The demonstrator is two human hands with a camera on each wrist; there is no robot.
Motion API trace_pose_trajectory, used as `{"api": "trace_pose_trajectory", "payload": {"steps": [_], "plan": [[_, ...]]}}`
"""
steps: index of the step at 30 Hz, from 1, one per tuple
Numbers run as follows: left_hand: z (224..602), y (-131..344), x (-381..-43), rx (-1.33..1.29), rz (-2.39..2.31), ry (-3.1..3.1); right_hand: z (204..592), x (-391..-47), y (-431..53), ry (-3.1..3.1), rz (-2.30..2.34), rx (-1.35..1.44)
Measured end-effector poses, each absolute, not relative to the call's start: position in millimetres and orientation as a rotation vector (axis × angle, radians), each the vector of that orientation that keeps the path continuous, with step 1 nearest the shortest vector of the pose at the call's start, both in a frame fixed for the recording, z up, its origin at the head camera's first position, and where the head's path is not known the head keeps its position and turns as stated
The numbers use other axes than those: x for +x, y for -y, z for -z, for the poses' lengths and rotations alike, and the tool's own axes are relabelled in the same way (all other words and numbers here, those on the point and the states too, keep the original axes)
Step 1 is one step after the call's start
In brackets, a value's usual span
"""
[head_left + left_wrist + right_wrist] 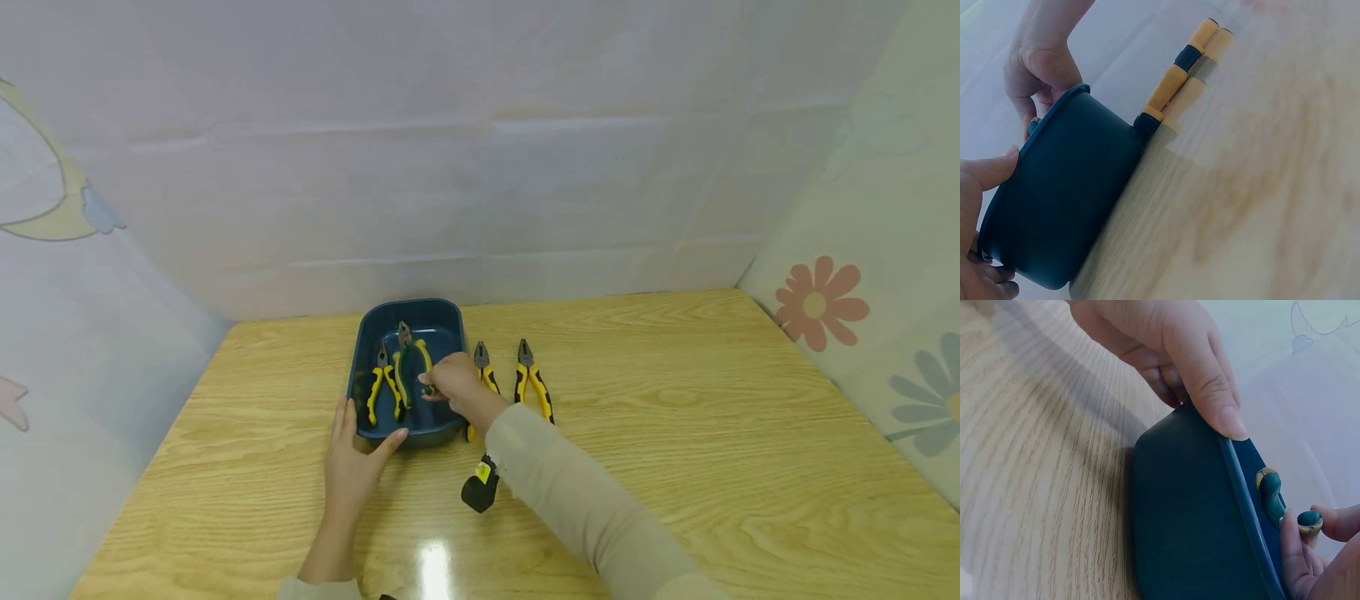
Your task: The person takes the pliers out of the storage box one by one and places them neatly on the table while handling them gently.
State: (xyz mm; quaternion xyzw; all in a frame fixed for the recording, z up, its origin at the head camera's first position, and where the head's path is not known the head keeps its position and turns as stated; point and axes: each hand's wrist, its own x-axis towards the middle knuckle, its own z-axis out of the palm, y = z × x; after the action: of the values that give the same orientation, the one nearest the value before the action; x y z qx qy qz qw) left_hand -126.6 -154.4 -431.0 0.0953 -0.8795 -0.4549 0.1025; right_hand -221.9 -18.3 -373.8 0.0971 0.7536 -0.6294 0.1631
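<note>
A dark blue rectangular tub [444, 337] stands on the table, its near left corner gripped by my left hand [354, 471], thumb on the rim and fingers along the outer side. Inside the tub, my right hand [454, 380] pinches one handle of green-and-yellow pliers [406, 367] between thumb and fingers. The green handle [1270, 490] shows past the rim in the right wrist view. Left of these, black-and-yellow pliers [383, 358] lie in the tub with jaws pointing away.
Right of the tub lie two more black-and-yellow pliers [482, 357], [525, 354], partly covered by the right arm. A black object with a yellow patch [480, 490], kind unclear, sticks out beneath the forearm. Cloth backdrops [480, 167] border the wooden table [675, 375].
</note>
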Motion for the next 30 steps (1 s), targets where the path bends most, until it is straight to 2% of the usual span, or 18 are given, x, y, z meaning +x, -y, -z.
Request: {"api": "trace_pose_trajectory", "payload": {"steps": [30], "plan": [[431,154,-126,0.272,1.342,2.609,377,-208,-25,-1.903,2.032,0.123]]}}
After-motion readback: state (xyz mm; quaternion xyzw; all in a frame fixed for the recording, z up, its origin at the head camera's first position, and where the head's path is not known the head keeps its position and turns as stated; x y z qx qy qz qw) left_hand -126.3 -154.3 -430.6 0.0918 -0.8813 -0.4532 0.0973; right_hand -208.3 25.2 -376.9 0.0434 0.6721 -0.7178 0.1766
